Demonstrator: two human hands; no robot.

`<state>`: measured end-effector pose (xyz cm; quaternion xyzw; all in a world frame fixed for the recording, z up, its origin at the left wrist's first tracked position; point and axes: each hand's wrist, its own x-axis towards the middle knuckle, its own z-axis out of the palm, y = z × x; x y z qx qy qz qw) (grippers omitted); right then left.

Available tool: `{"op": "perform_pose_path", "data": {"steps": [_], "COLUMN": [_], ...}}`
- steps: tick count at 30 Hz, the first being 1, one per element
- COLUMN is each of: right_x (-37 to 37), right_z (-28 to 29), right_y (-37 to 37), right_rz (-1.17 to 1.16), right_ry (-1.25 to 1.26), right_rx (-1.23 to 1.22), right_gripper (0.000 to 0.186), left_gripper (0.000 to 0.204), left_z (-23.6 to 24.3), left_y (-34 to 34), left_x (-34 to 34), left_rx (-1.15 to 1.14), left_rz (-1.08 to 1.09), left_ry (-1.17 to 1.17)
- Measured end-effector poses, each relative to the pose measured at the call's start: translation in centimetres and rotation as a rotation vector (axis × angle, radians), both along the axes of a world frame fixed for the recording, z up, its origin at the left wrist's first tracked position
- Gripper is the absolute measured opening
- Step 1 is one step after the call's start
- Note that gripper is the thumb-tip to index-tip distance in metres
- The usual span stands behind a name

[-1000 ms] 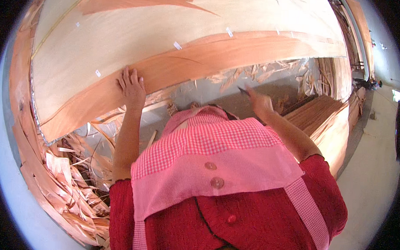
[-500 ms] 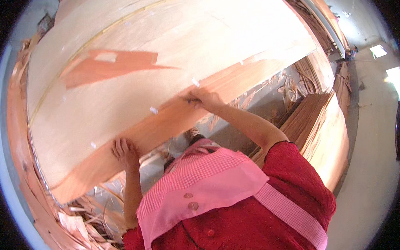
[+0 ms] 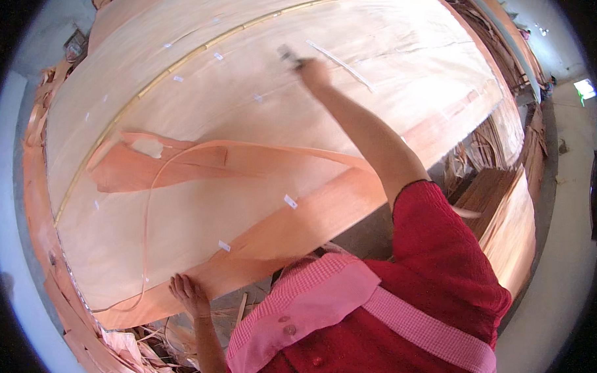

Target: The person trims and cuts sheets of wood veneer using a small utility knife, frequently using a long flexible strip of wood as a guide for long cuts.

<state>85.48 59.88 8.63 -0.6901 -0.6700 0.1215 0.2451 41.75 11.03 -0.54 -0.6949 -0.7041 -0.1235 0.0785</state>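
A large pale wood veneer sheet (image 3: 199, 209) spreads before me, with a reddish veneer band (image 3: 323, 220) along its near edge. My left hand (image 3: 189, 296) rests on that band near its left end, fingers stretched out. Raised over the sheet's middle, my right hand (image 3: 313, 74) is closed around a small dark-and-silver tool (image 3: 290, 56), too blurred to name exactly. A thin curling veneer strip (image 3: 247, 144) arches over the sheet, passing behind my right forearm. Small white tape pieces (image 3: 290, 201) stick along the join between band and sheet.
A long bamboo pole (image 3: 184, 59) lies across the sheet's far part. A thin white strip (image 3: 342, 66) lies beyond my right hand. A reddish veneer offcut (image 3: 161, 172) sits at left. Stacked veneers (image 3: 491, 213) stand at right; scraps (image 3: 135, 352) litter the lower left.
My right hand has moved from the band up and away over the sheet, tool in it. The thin curled strip now arches over the sheet. My left hand stays on the band.
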Motion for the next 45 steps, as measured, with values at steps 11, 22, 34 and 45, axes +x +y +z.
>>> {"op": "perform_pose_path", "data": {"steps": [11, 22, 34, 45], "right_x": [11.1, -6.3, -29.6, -25.1], "right_z": [-4.1, 12.0, -3.5, -2.7], "right_y": [9.7, -25.4, -43.6, -41.1], "right_rz": [-0.210, 0.240, -0.022, 0.001], "right_ry": [-0.625, 0.158, 1.289, 0.726], "right_rx": [-0.064, -0.737, -0.814, -0.733], "right_gripper": [0.029, 0.037, 0.016, 0.015], "left_gripper": [0.037, 0.042, 0.037, 0.040], "left_z": [0.2, 3.2, 3.4, 5.3], "left_y": [0.5, 1.5, 3.0, 3.6], "left_x": [0.0, 1.0, -1.3, -1.0], "left_rx": [-0.027, -0.065, 0.040, -0.242], "left_rz": [-0.014, -0.416, -0.347, -0.429], "left_ry": [-0.112, -0.018, -0.402, 0.135]}}
